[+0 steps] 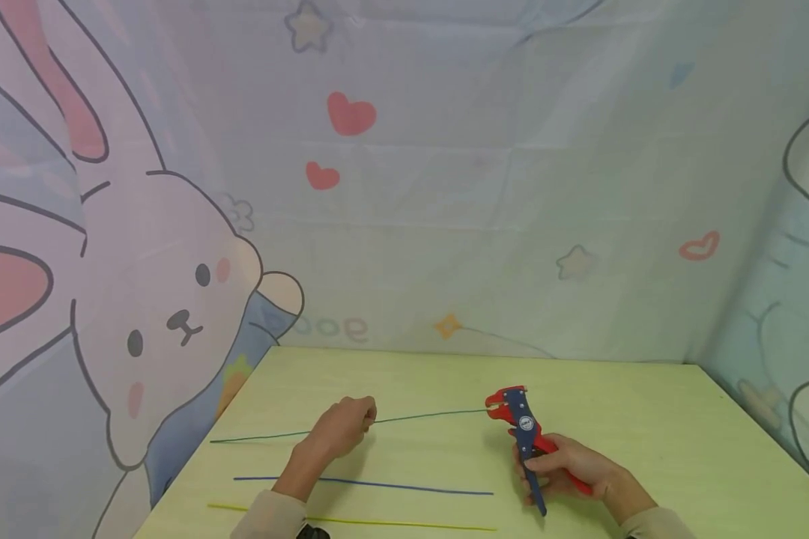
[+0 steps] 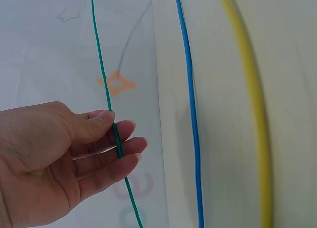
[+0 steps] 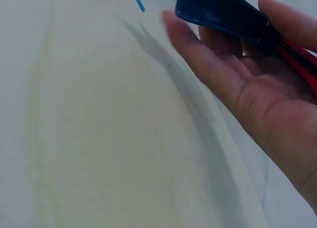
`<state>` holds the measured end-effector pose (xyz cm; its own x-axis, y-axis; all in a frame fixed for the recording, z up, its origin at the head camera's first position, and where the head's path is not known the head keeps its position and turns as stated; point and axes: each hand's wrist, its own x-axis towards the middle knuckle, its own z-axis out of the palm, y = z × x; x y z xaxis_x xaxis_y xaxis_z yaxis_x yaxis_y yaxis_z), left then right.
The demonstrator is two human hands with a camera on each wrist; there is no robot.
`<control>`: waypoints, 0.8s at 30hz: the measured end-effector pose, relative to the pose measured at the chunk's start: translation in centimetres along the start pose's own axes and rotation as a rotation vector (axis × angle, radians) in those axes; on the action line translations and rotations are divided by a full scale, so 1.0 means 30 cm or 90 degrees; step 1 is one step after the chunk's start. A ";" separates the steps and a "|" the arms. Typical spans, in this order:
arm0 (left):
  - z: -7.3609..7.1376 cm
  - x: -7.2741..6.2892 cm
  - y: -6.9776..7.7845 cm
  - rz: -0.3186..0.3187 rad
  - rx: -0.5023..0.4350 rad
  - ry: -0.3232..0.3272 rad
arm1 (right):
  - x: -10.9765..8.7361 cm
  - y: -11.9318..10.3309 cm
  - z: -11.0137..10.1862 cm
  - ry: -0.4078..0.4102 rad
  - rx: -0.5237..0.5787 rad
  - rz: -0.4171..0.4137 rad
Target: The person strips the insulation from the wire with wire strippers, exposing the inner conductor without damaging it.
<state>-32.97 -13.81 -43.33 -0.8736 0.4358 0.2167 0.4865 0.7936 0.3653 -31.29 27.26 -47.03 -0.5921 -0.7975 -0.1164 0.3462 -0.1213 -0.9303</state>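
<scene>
So, green wire [image 1: 431, 415] pinched between thumb and fingers of the left hand [image 1: 342, 428], around mid-length, strung across the far half of the yellow-green table [image 1: 634, 427]. Right end of the green wire right at the red jaws of a blue-and-red wire stripper [image 1: 526, 423]; can't tell if clamped or just sitting in the gap. Right hand [image 1: 569, 471] wrapped round the handles, thumb over the blue one. Blue handle tip poking past the fingers in the right wrist view. Closer in, a blue wire [image 1: 404, 486], then a yellow wire [image 1: 391, 522], both partly hidden by the left forearm [image 1: 302, 471] and sleeve [image 1: 270, 516]. Backdrop [image 1: 445, 247] with bunny [image 1: 175, 337] and hearts [image 1: 351, 114] behind.
</scene>
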 end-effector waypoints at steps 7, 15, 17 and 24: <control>-0.004 0.004 0.007 0.010 -0.006 0.021 | 0.012 0.012 0.009 -0.067 -0.016 -0.030; 0.002 0.009 0.011 0.019 -0.022 -0.007 | 0.014 0.014 0.014 -0.037 -0.024 -0.028; 0.002 0.010 0.010 0.024 -0.024 -0.010 | 0.015 0.013 0.014 -0.032 -0.030 -0.027; -0.003 0.012 0.010 0.030 -0.040 -0.018 | 0.015 0.009 0.022 0.006 -0.049 -0.012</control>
<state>-33.15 -13.45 -43.07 -0.8489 0.4850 0.2101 0.5268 0.7441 0.4109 -30.97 26.48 -47.08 -0.6055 -0.7894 -0.1010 0.2780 -0.0909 -0.9563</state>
